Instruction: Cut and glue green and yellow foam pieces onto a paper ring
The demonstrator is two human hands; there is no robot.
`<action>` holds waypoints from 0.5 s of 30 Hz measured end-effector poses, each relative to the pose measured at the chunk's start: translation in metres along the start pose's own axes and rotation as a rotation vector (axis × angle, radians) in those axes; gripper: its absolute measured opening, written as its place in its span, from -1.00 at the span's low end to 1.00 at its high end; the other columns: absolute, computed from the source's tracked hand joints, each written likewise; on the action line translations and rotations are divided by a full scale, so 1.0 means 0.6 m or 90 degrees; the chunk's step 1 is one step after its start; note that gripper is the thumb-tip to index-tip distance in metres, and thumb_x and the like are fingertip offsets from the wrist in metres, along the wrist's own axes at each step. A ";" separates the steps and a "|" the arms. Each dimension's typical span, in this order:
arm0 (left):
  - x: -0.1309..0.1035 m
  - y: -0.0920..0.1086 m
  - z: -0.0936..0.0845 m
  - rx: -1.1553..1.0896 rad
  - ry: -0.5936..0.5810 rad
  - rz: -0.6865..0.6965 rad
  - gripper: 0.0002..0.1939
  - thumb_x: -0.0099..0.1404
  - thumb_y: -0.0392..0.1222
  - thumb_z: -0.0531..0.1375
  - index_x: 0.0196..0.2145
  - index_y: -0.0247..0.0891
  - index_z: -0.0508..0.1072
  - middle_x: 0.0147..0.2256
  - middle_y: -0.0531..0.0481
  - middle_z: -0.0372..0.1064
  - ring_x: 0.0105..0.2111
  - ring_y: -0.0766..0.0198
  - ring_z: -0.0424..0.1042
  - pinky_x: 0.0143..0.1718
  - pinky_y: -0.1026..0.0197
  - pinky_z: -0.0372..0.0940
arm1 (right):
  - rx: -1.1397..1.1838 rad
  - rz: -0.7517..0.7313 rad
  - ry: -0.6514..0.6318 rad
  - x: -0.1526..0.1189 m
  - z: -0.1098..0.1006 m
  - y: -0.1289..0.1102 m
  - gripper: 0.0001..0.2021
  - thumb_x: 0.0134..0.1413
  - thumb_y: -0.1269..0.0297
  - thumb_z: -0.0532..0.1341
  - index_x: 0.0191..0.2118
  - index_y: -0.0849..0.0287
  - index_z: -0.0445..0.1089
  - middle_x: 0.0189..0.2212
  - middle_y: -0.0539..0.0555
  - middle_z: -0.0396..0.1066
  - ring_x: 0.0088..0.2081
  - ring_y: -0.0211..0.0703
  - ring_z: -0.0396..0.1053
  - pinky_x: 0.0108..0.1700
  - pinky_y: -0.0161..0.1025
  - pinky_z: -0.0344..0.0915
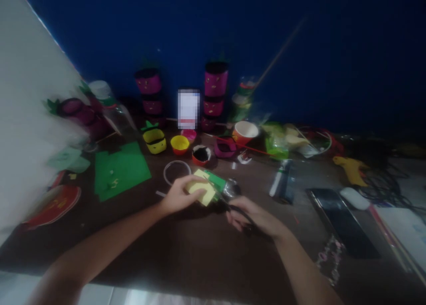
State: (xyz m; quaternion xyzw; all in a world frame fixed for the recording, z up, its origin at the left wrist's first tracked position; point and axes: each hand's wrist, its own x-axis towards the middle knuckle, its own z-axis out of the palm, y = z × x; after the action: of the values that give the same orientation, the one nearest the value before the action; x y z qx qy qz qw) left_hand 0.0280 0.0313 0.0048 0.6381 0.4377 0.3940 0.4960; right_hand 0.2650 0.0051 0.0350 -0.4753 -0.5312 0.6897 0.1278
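Head view: pinching yellow paper (pixel 208 196) with the left hand (pixel 178 196), just right of and nearer than the yellow bowl (pixel 180 145), with fingers closed on the sheet. Farther right of the bowl, gripping scissors (pixel 242 213) in the right hand (pixel 261 218), with fingers wrapped around the handles. Should handle light, thin, easily creased; best held flat by a margin, clear of the blades

Matt yellow paper (pixel 205 193); glossy black phone glass (pixel 342 220).
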 end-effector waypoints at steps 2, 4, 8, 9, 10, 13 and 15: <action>0.000 0.001 0.000 0.003 -0.005 -0.002 -0.75 0.14 -0.17 0.22 -0.21 -0.30 0.48 -0.22 -0.08 0.48 -0.28 0.26 0.46 -0.25 0.30 0.35 | 0.003 -0.003 0.002 0.000 0.001 -0.002 -0.55 -0.09 -0.13 0.20 -0.45 0.26 0.30 -0.64 -0.05 0.27 -0.60 -0.36 0.20 -0.55 -0.38 0.04; -0.001 0.002 0.000 0.012 -0.002 0.000 -0.75 0.13 -0.17 0.22 -0.22 -0.30 0.48 -0.23 -0.08 0.48 -0.28 0.25 0.46 -0.25 0.29 0.35 | 0.007 -0.010 0.001 0.001 0.003 -0.003 -0.54 -0.10 -0.14 0.20 -0.45 0.26 0.30 -0.64 -0.05 0.27 -0.60 -0.36 0.20 -0.55 -0.38 0.05; -0.003 0.002 0.000 0.031 -0.001 0.003 -0.75 0.12 -0.17 0.23 -0.23 -0.29 0.48 -0.24 -0.07 0.48 -0.30 0.26 0.46 -0.26 0.28 0.35 | -0.004 -0.018 0.015 0.004 0.012 -0.006 -0.52 -0.12 -0.18 0.19 -0.46 0.25 0.29 -0.64 -0.06 0.26 -0.59 -0.36 0.19 -0.54 -0.37 0.04; -0.003 0.002 0.000 0.034 0.000 0.004 -0.75 0.11 -0.17 0.24 -0.23 -0.29 0.49 -0.24 -0.06 0.48 -0.31 0.26 0.45 -0.27 0.28 0.36 | -0.008 -0.020 0.016 0.006 0.014 -0.007 -0.51 -0.11 -0.18 0.18 -0.47 0.25 0.29 -0.65 -0.06 0.25 -0.60 -0.36 0.19 -0.55 -0.37 0.03; -0.003 0.001 0.000 0.034 0.002 0.006 -0.75 0.10 -0.17 0.24 -0.24 -0.29 0.49 -0.25 -0.06 0.48 -0.32 0.27 0.45 -0.27 0.29 0.36 | -0.010 -0.025 0.015 0.007 0.017 -0.008 -0.51 -0.10 -0.19 0.17 -0.48 0.25 0.29 -0.66 -0.06 0.25 -0.60 -0.36 0.18 -0.55 -0.37 0.03; -0.003 0.000 0.001 0.026 0.014 0.017 -0.75 0.07 -0.17 0.27 -0.26 -0.29 0.49 -0.26 -0.05 0.48 -0.29 0.27 0.45 -0.25 0.29 0.35 | -0.011 -0.047 0.014 0.013 0.022 -0.011 -0.50 -0.08 -0.20 0.15 -0.49 0.25 0.29 -0.68 -0.05 0.25 -0.61 -0.36 0.17 -0.55 -0.37 0.03; -0.003 -0.002 0.001 0.018 0.020 0.017 -0.75 0.06 -0.16 0.28 -0.27 -0.29 0.48 -0.26 -0.06 0.47 -0.29 0.27 0.45 -0.24 0.29 0.35 | -0.009 -0.063 0.010 0.016 0.024 -0.012 -0.49 -0.08 -0.21 0.14 -0.48 0.26 0.30 -0.68 -0.04 0.26 -0.60 -0.36 0.17 -0.55 -0.37 0.03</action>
State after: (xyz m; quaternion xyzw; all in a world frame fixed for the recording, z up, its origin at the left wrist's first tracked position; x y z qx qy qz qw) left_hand 0.0279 0.0297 0.0036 0.6445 0.4426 0.4040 0.4748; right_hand 0.2465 0.0056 0.0357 -0.4548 -0.5578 0.6749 0.1627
